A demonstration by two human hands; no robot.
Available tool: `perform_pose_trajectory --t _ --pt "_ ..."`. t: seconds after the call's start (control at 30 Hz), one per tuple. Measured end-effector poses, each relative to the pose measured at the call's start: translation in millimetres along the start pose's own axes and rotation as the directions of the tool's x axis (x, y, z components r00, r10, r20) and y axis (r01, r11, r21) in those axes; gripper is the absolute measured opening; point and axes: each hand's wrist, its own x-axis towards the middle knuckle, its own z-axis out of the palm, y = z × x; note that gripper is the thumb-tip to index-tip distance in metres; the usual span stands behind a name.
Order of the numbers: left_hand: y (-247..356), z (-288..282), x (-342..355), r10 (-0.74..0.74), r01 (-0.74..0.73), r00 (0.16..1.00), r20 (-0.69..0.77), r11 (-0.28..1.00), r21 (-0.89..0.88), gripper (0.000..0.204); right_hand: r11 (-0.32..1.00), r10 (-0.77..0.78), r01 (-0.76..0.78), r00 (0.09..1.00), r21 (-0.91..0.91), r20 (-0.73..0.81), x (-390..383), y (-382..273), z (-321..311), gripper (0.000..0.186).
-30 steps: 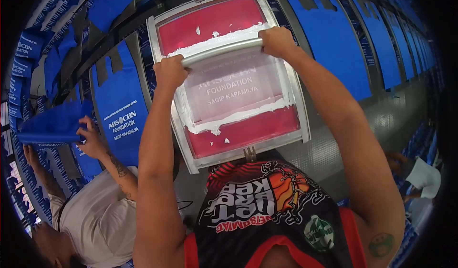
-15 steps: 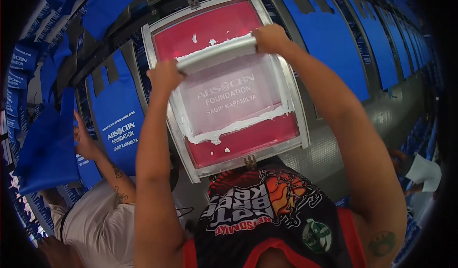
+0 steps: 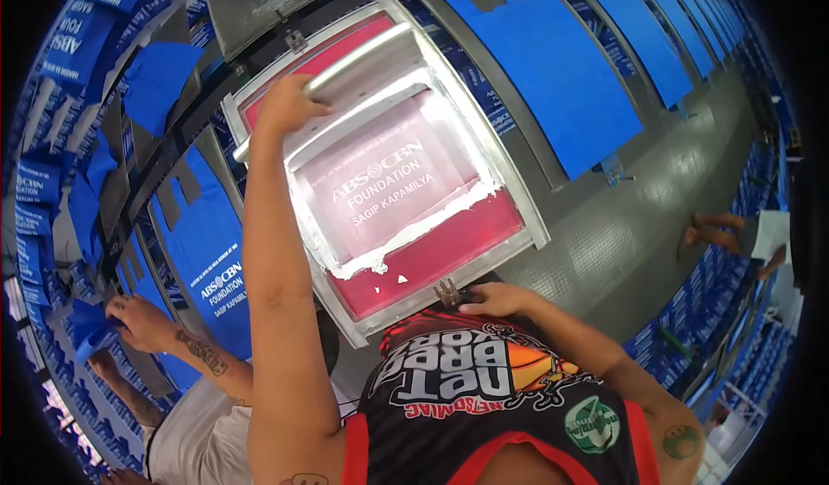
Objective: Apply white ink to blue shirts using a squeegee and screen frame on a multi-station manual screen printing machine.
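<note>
Left hand (image 3: 289, 105) closed around the squeegee (image 3: 345, 66) at the far end of the printing screen (image 3: 406, 191); right hand (image 3: 501, 297) laid on the near edge of the aluminium frame beside the small metal clamp (image 3: 447, 293), fingers loosely curled, not gripping hard. Step in hand judged to be lifting or settling the frame with the blade parked at the far end. For a clean result: squeegee kept flat along the far rail, clear of the open mesh; frame moved squarely by its near edge, no sideways drag over the fabric beneath; white ink kept off the fingers. Screen set across the long grey worktop (image 3: 604, 226), tilted in view. Mesh pink, a paler rectangular panel at centre carrying white lettering, a ragged band of white ink (image 3: 414, 230) along that panel's near edge, a few white specks nearer still. Blue bags (image 3: 553, 62) lying in rows to left and right. Another person's hand (image 3: 138, 321) at lower left, on blue fabric, well apart from the frame.
</note>
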Motion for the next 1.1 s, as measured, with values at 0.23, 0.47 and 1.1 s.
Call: perform_pose_trajectory --t 0.23,0.47,1.1 --pt "25 49 -11 -0.142 0.162 0.981 -0.128 0.974 0.156 0.037 0.919 0.125 -0.077 0.987 0.387 -0.101 27 27 38 0.028" --pt "12 27 7 -0.078 0.094 0.992 -0.099 0.981 0.171 0.038 0.947 0.045 0.007 0.987 0.322 -0.153 -47 -55 5 0.021" --pt "77 142 -135 -0.144 0.184 0.975 -0.171 0.951 0.249 0.039 0.952 0.02 0.066 0.961 0.299 -0.275 16 14 41 0.018"
